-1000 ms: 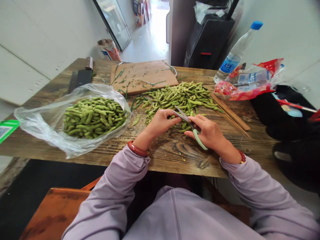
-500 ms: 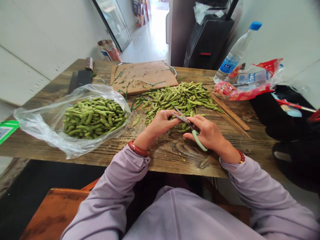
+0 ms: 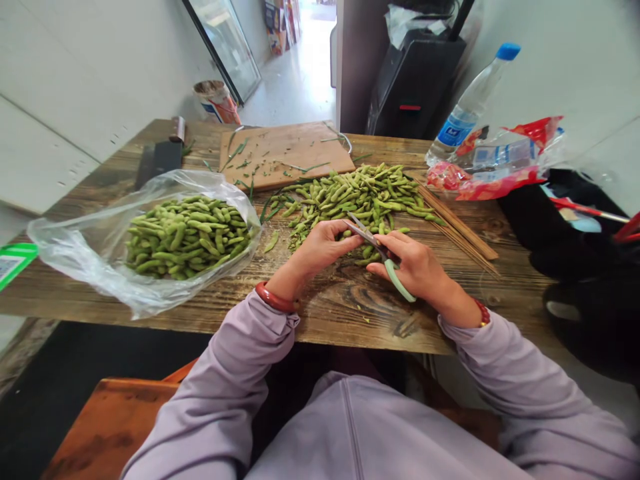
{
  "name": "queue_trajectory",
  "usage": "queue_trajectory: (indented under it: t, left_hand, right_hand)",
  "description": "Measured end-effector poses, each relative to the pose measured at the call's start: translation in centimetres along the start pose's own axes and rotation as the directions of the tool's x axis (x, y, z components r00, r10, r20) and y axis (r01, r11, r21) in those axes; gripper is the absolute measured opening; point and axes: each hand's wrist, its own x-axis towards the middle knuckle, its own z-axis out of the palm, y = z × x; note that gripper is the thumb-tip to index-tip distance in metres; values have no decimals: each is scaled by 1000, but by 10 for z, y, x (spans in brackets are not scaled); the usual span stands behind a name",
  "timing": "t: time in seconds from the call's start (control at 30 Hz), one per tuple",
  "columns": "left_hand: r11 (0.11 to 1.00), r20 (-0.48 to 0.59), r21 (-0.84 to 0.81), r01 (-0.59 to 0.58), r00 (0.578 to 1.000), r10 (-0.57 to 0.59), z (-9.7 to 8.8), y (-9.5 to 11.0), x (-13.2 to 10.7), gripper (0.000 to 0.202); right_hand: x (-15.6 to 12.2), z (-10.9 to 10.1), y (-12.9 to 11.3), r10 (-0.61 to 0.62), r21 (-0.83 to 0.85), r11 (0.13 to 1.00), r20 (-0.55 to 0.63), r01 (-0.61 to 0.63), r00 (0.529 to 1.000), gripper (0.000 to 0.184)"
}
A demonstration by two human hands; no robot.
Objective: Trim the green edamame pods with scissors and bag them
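Observation:
My right hand (image 3: 417,270) grips green-handled scissors (image 3: 383,257), their blades pointing up-left toward my left hand (image 3: 320,248). That hand is curled over a green edamame pod at the near edge of a loose pile of pods (image 3: 357,193) on the wooden table (image 3: 350,313); the pod is mostly hidden under the fingers. To the left lies an open clear plastic bag (image 3: 75,250) heaped with more edamame pods (image 3: 187,233).
A wooden cutting board (image 3: 285,153) with green trimmings lies at the back, a dark cleaver (image 3: 157,157) to its left. Bamboo skewers (image 3: 460,227), a water bottle (image 3: 470,107) and a red-and-clear plastic bag (image 3: 500,163) are on the right. A wooden chair (image 3: 107,427) is below left.
Both hands stay at the near edge of the pile; the scissor blades shift very slightly. Nothing else has moved.

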Motion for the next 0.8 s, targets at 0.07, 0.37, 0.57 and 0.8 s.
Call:
queue_trajectory:
  t: [0.07, 0.37, 0.57, 0.8]
  left_hand:
    - [1000, -4, 4, 6, 1000, -6, 0, 2, -1, 27]
    - [973, -51, -184, 138, 987, -150, 0, 7, -3, 20]
    - [901, -56, -402, 161, 978, -200, -7, 5, -1, 26]
    - [860, -31, -486, 156, 980, -195, -4, 7, -2, 33]
  right_hand:
    - [-1, 0, 0, 7, -10, 1000, 1, -7, 1000, 38]
    - [-1, 1, 3, 18, 17, 1000, -40, -17, 999, 39]
    - [0, 0, 6, 24, -3, 1000, -60, -24, 998, 48]
    - [1, 1, 2, 19, -15, 1000, -27, -19, 999, 48]
